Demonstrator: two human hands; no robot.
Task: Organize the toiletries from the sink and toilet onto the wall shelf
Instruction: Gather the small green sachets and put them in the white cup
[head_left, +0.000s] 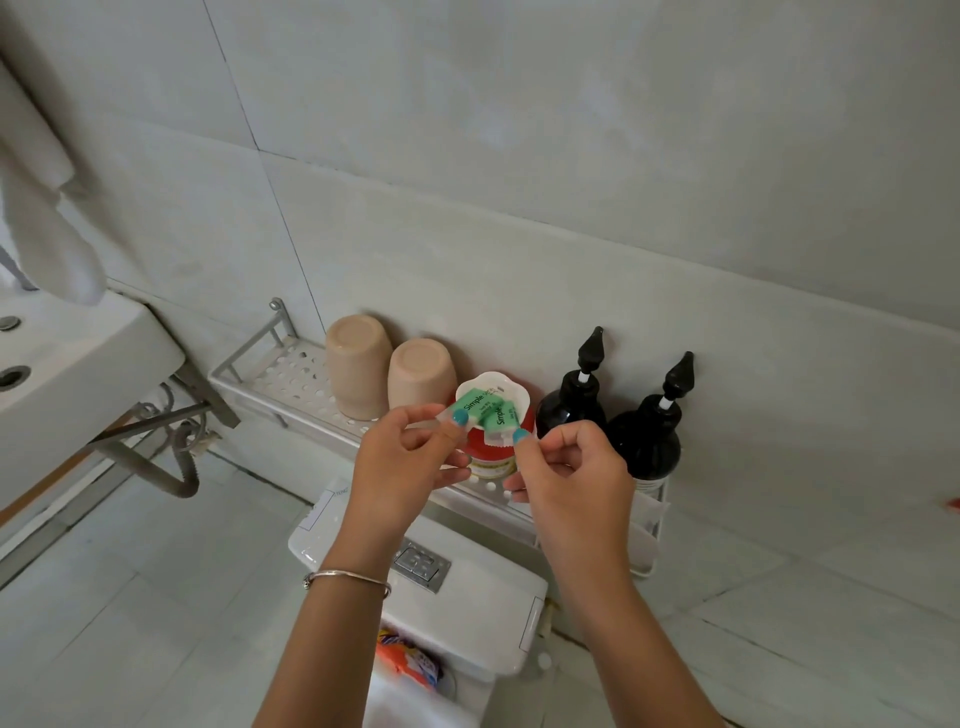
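Our fingers (459, 415) pinched small green sachets by their ends: the left hand (410, 457) held one sachet (472, 402) at its lower corner, and the right hand (566, 467) nipped a second sachet (500, 413) the same way, thumb and forefinger closed narrowly on the edge and the other fingers curled clear. We held them by the tips, we judge, so that both could be lowered side by side into the white scalloped dish (511, 389) directly beneath, which sat on top of a red-lidded jar (493, 460); the sachets hung over or just inside its rim, and we could not tell whether they touched it. The jar stood on the wall shelf (270, 374), between two upturned beige cups (358, 364) to the left and two black pump bottles (571, 405) to the right, all set close to the tiled wall. Below the shelf the toilet tank (467, 613) was bare on top, with an orange packet (410, 660) lower down; the sink (67, 353) lay off to the left.
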